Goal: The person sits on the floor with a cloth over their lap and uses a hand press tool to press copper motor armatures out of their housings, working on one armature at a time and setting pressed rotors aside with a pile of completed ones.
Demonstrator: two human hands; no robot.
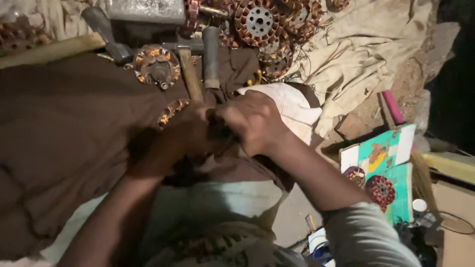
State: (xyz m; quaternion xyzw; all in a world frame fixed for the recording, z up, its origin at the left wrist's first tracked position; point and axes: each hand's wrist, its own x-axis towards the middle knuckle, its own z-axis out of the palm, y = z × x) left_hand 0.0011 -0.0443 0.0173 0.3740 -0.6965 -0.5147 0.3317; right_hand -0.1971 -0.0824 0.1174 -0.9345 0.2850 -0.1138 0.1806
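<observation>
Two hands, left hand (185, 131) and right hand (255, 121), squeezed together on a small dark thing (220, 132) over brown cloth (64, 123).

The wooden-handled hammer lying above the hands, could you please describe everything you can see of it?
The hammer has a pale brown wooden handle and a dark grey metal head set crosswise at its far end. It lies flat on the brown cloth, handle pointing towards the person. A copper-wound stator sits to its left, a grey cylindrical handle to its right. The left hand covers its near end.
</observation>
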